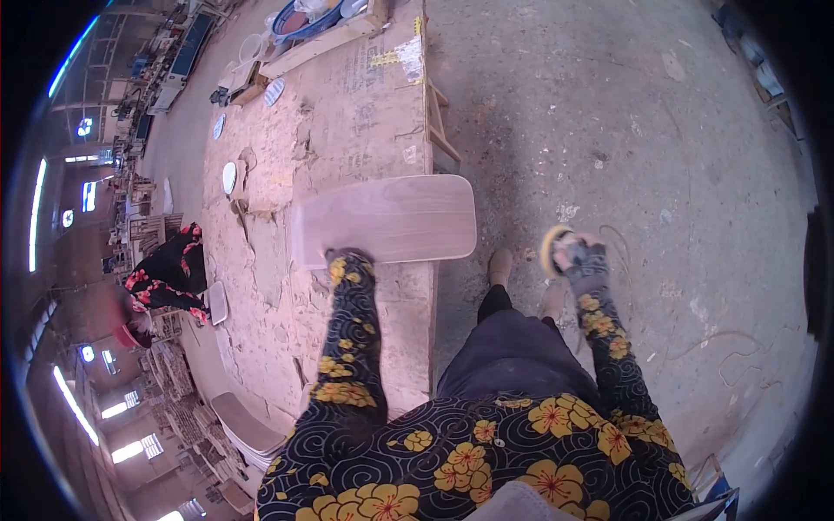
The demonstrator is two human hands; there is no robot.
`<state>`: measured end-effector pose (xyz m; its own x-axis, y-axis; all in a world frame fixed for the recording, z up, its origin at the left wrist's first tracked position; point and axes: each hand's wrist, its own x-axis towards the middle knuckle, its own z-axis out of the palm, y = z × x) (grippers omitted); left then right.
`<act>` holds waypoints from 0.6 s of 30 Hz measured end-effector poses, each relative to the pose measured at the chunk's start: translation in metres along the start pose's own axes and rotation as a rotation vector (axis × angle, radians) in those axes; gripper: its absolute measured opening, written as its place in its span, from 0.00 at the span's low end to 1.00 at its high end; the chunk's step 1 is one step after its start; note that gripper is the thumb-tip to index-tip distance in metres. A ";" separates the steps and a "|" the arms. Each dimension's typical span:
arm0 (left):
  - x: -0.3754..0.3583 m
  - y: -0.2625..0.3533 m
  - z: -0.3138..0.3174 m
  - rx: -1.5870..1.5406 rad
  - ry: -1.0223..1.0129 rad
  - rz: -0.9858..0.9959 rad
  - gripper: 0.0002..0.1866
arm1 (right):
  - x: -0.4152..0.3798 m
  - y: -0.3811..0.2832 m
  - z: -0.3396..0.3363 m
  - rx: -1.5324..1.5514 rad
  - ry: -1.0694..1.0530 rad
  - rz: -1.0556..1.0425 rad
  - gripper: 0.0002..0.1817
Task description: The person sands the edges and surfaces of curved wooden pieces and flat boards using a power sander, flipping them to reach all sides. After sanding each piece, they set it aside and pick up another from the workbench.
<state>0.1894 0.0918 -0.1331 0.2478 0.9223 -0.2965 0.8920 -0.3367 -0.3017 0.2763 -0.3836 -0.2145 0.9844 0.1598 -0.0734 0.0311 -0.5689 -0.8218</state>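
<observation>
A pale wooden board (391,217) with rounded corners lies flat on the worktable (373,313), its right end sticking out past the table's edge. At the board's near edge is my left hand (347,255), dark against the sleeve; its fingers are too blurred to make out. Off to the right, over the floor, my right hand (582,252) is closed on a round yellow-rimmed pad (552,250), clear of the board. Both forearms are in dark sleeves with yellow flowers.
Across the table, a person in a red hat (169,282) leans over another board (218,303). Stacked boards (248,425) stand at the lower left. A blue basin (304,22) and round discs (229,178) sit on the table. A cord (738,347) lies on the floor.
</observation>
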 end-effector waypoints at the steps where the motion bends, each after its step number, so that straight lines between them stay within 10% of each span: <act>1: -0.013 0.005 0.008 -0.006 0.000 -0.049 0.41 | 0.002 -0.018 0.015 0.036 0.014 -0.098 0.30; 8: -0.039 0.013 -0.028 0.037 0.123 -0.041 0.37 | 0.004 -0.134 0.103 -0.127 -0.449 -0.582 0.18; 12: 0.029 -0.002 0.028 -0.194 0.607 0.669 0.36 | 0.011 -0.136 0.149 -0.136 -0.208 -0.453 0.15; 18: 0.027 0.006 0.020 -0.249 0.569 0.600 0.35 | 0.133 -0.108 0.157 -0.308 -0.324 -0.448 0.15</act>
<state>0.1938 0.1110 -0.1609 0.7957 0.5793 0.1770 0.5903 -0.8071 -0.0123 0.3766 -0.1740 -0.2244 0.7635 0.6449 0.0331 0.5239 -0.5887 -0.6156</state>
